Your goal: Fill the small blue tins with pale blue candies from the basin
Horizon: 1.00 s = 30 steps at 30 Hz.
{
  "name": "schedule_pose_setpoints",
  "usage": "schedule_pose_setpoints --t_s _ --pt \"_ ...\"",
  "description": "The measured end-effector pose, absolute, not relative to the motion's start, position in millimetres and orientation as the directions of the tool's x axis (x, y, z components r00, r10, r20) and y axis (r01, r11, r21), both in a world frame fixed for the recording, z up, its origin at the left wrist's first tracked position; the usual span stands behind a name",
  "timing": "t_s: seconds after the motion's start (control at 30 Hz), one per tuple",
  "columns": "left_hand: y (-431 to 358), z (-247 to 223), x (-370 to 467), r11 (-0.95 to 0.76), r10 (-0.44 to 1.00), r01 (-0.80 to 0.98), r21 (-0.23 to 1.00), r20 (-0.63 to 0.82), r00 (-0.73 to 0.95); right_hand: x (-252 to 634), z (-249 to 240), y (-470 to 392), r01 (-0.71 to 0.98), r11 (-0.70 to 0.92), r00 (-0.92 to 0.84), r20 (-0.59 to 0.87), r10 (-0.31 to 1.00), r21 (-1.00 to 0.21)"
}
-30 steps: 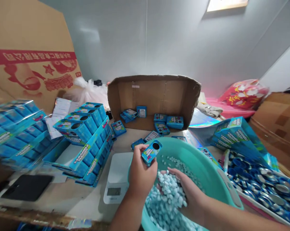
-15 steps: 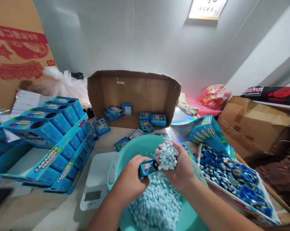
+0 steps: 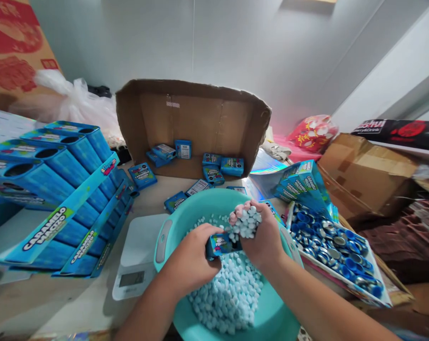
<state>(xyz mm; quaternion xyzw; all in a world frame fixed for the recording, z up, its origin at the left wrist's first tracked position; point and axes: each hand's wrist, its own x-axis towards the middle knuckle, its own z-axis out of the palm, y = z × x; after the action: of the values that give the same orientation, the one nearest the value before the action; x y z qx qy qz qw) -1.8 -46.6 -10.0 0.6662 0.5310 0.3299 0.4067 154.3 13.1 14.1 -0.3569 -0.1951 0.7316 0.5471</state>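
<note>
My left hand [image 3: 200, 253] is closed round a small blue candy box [image 3: 219, 245], tilted so its top end faces my right hand. Cupped in my right hand [image 3: 266, 234] is a heap of pale blue candies [image 3: 248, 219], held right at the box's end. Some candies touch the box's edge; whether any are passing inside I cannot tell. Below both hands stands a turquoise basin [image 3: 189, 213] with a large mound of the same candies [image 3: 224, 298]. My left fingers partly hide the box.
Left of the basin is a white digital scale [image 3: 139, 251]. Blue display trays [image 3: 54, 227] hold tall boxes with round holes. A carton of blue and silver caps [image 3: 331, 251] stands right. Small boxes lie before and inside an open cardboard box [image 3: 196, 118].
My right hand has turned and tipped its candies closer over the end of the box. The camera view has tilted down a little.
</note>
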Motion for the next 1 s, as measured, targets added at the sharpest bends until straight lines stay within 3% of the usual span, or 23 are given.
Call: schedule_pose_setpoints --t_s 0.2,0.37,0.6,1.0 --pt "-45.5 -8.4 -0.4 -0.129 0.973 0.399 0.908 0.038 0.228 150.4 18.9 10.0 -0.526 -0.193 -0.031 -0.207 0.978 -0.828" --pt "-43.4 -9.3 1.0 -0.083 0.979 0.41 0.908 -0.002 0.203 150.1 18.7 8.7 -0.406 -0.216 -0.036 -0.221 0.975 -0.888" --pt "-44.6 -9.4 -0.5 -0.109 0.973 0.402 0.909 0.016 0.228 152.2 16.2 8.2 -0.45 -0.241 0.002 -0.271 0.963 -0.86" --pt "-44.4 -5.0 -1.5 -0.123 0.969 0.402 0.907 0.023 0.244 152.0 20.5 4.6 -0.493 -0.256 -0.097 -0.24 0.966 -0.831"
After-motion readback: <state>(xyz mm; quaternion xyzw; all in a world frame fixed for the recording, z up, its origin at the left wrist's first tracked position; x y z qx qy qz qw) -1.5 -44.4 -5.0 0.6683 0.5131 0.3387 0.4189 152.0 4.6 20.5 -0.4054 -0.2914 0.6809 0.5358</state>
